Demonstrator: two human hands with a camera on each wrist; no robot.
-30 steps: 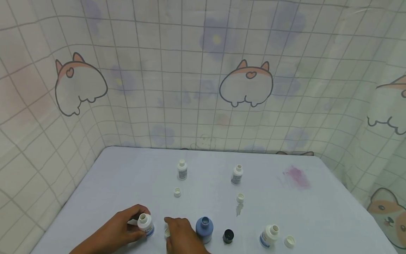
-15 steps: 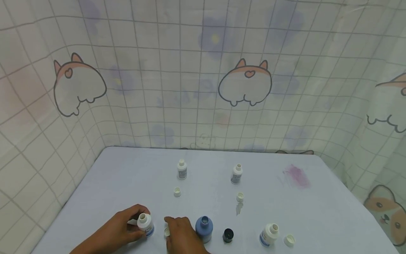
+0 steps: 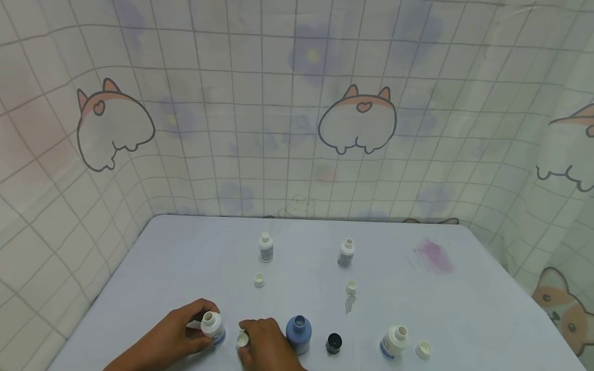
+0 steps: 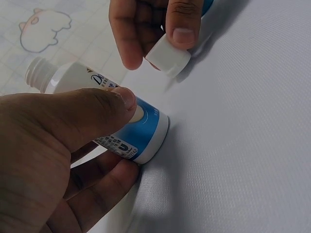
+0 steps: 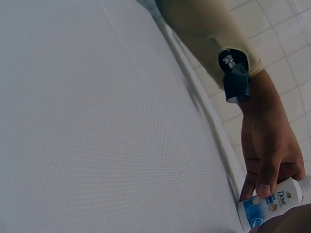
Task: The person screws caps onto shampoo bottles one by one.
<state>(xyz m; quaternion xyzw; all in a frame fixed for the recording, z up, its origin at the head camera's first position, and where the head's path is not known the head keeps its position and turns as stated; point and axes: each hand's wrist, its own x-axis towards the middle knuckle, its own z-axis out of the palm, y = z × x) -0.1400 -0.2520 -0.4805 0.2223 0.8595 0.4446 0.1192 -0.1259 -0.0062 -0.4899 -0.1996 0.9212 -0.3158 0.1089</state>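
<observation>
My left hand grips an uncapped white bottle with a blue lower label, thumb on the near side. The bottle stands on the white table, its threaded neck bare in the left wrist view. Just to its right, my right hand pinches a small white screw cap between thumb and fingers, low over the table. Cap and bottle are apart. Beside the right hand stands an open blue bottle. In the right wrist view, the left hand holds the same bottle; the right hand shows only partly at the bottom edge.
A black cap lies right of the blue bottle. Farther right are an open white bottle and its white cap. Two small white bottles, one left and one right, stand behind, with caps in front. A patterned curtain surrounds the table.
The right hand's fingers and the white cap have shifted slightly left, toward the held bottle, and more of the cap shows. The left hand and its bottle have stayed in place.
</observation>
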